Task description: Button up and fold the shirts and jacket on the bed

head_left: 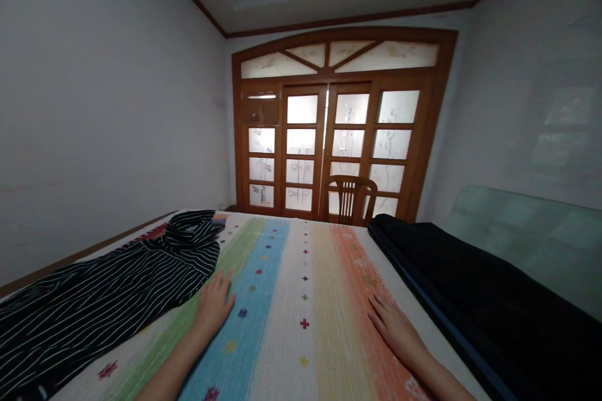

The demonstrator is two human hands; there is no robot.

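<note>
My left hand (214,302) rests on the colourful striped bedsheet (286,313), fingers outstretched, close to the right edge of a black shirt with white stripes (126,282). That shirt lies spread along the left side, its collar toward the far end. On the sheet's orange band lies my right hand (390,322), flat and holding nothing. To its right is a stack of folded dark garments (489,288), black on top, with a dark blue layer (451,326) showing along the near side.
Beyond the far edge stands a wooden chair (348,197) before wood-framed glass doors (324,138). A pale green panel (527,225) leans at the right wall. The left wall (108,113) runs close beside the bed.
</note>
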